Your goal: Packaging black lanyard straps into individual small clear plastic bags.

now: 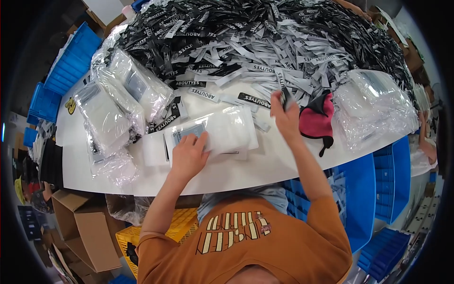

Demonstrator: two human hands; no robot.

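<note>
White bench point(222, 182) with a curved near edge fills the middle of the room, and a broad heap of black and pale grey printed strips point(265, 42) covers its far side. At the near middle lies a small stack of translucent white bags point(229, 130), with a grey printed panel point(190, 132) showing at its left part. The left hand point(190, 152) rests on this stack, its fingertips over the panel and its grip loosely spread, palm down. To the right and farther off, the right hand point(285, 116) is at the near edge of the heap, beside a dark strip point(283, 97); motion blurs the fingertips, so I cannot tell whether its grip is pinching that strip. Just right of this hand lies a red cloth piece with black edging point(317, 120). Glossy clear-wrapped packs point(106, 111) are piled on the left of the bench, and another wrapped pile point(373, 109) sits on the right. Off the near edge are an open cardboard box point(94, 232) and a yellow crate point(127, 241) on the left, with blue bins point(357, 203) on the right.
</note>
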